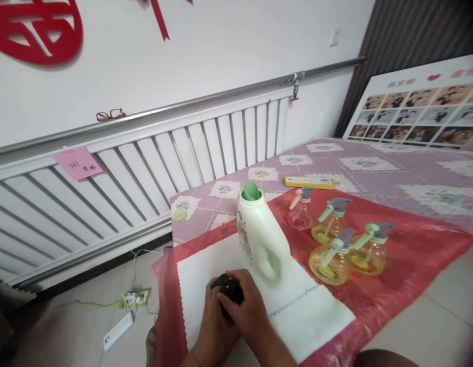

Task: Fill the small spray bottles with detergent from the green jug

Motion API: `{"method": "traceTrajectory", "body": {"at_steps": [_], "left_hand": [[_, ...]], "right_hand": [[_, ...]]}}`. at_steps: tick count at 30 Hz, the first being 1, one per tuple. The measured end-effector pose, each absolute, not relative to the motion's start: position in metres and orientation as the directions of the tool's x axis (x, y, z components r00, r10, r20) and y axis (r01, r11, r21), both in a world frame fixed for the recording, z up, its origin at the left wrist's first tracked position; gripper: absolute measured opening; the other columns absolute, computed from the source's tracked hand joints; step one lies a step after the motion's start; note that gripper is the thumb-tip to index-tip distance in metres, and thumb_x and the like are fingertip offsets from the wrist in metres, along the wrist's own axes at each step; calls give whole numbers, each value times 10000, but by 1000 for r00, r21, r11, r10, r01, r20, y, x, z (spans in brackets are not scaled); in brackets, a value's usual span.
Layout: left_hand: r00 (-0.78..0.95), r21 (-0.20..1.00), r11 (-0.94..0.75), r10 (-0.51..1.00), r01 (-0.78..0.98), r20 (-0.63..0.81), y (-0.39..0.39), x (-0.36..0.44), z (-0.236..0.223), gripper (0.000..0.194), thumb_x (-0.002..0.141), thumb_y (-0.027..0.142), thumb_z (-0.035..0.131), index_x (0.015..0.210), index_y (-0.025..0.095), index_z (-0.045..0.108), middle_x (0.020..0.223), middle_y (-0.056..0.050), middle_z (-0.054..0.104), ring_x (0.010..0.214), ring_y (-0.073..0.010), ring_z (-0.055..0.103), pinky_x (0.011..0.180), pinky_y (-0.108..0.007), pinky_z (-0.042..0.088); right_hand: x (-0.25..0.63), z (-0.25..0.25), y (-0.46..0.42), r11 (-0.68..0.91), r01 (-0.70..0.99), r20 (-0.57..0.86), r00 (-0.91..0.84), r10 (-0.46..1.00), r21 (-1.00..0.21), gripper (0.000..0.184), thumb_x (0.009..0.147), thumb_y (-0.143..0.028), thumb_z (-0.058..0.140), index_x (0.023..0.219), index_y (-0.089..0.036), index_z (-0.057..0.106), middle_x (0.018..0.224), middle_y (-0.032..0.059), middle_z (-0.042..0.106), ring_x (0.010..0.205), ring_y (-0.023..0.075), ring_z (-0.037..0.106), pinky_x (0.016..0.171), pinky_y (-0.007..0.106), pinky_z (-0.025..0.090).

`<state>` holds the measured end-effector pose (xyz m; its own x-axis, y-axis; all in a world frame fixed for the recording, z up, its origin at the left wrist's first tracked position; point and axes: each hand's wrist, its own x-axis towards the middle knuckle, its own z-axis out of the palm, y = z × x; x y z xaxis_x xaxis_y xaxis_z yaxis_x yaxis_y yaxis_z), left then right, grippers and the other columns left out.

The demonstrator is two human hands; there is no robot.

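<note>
In the head view, the left hand [214, 326] and right hand [252, 306] grip a black object [232, 290] between them, near the big white bottle [259, 234].

We have one view, head-worn; it looks forward and steeply down from above the near edge of the surface [397, 186]; the left hand [213, 326] and right hand [252, 306] come in from the bottom edge, close to the lens; mid-range, we take in the surface obliquely; farther off, the radiator [200, 148] and wall [240, 46] fill the top and left; floor [87, 318] shows lower left, photo board [420, 107] far right; we note the wall pipe [183, 108] slanting up rightward across the frame.
</note>
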<state>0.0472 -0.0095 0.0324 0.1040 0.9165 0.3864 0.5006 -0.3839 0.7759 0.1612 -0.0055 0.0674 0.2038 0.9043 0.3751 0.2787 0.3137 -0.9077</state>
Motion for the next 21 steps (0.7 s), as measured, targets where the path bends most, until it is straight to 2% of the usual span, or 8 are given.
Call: {"method": "traceTrajectory", "body": {"at_steps": [4, 7, 11, 13, 16, 19, 21], "left_hand": [[109, 807, -371, 925, 459, 363, -9, 46, 28, 641, 692, 272, 744, 1257, 188, 454, 1169, -131, 579, 1099, -308, 598, 972, -498, 513], [151, 795, -417, 908, 441, 392, -8, 47, 29, 701, 695, 234, 737, 1312, 206, 408, 1214, -133, 547, 1125, -302, 581, 957, -491, 523], [147, 790, -433, 899, 433, 412, -8, 48, 37, 629, 725, 190, 698, 1300, 227, 445, 1167, -111, 559, 1092, -286, 585, 954, -480, 523], [141, 787, -419, 905, 453, 400, -8, 48, 40, 621, 725, 193, 702, 1299, 227, 466, 1154, -107, 567, 1081, -289, 586, 960, -484, 518], [160, 785, -411, 910, 463, 383, -9, 48, 40, 680, 694, 201, 742, 1315, 222, 464, 1195, -118, 554, 1121, -304, 572, 986, -489, 503], [150, 790, -405, 913, 461, 380, -9, 48, 35, 681, 686, 199, 739, 1312, 209, 475, 1236, -134, 546, 1168, -317, 555, 1011, -496, 483], [140, 780, -421, 904, 463, 405, -8, 47, 32, 674, 684, 203, 734, 1308, 202, 478, 1238, -141, 552, 1171, -323, 557, 1011, -505, 480]], "right_hand": [[165, 68, -5, 279, 256, 324, 156, 933, -926, 350, 694, -144, 670, 1023, -245, 606, 956, 23, 684, 910, 208, 673, 833, 360, 564], [169, 65, -8, 312, 264, 351, 117, 929, -913, 362, 741, -163, 618, 1094, -240, 590, 1035, 44, 697, 966, 211, 680, 876, 369, 564], [170, 61, -13, 402, 284, 434, 60, 899, -871, 456, 810, -175, 536, 1261, -237, 511, 1193, 90, 666, 1098, 223, 650, 955, 405, 539], [168, 59, -13, 396, 285, 431, 73, 899, -873, 547, 784, -183, 577, 1316, -232, 465, 1237, 103, 643, 1138, 236, 630, 980, 424, 525], [163, 54, -10, 330, 286, 388, 176, 905, -900, 640, 696, -166, 657, 1306, -230, 476, 1138, 77, 656, 1061, 238, 653, 954, 420, 538], [159, 46, -6, 320, 284, 394, 259, 882, -904, 566, 701, -173, 641, 1253, -233, 528, 996, 38, 668, 930, 213, 679, 891, 387, 565], [158, 41, -5, 328, 291, 406, 268, 874, -899, 534, 725, -194, 622, 1251, -233, 539, 1005, 45, 682, 927, 213, 685, 884, 379, 570]]}}
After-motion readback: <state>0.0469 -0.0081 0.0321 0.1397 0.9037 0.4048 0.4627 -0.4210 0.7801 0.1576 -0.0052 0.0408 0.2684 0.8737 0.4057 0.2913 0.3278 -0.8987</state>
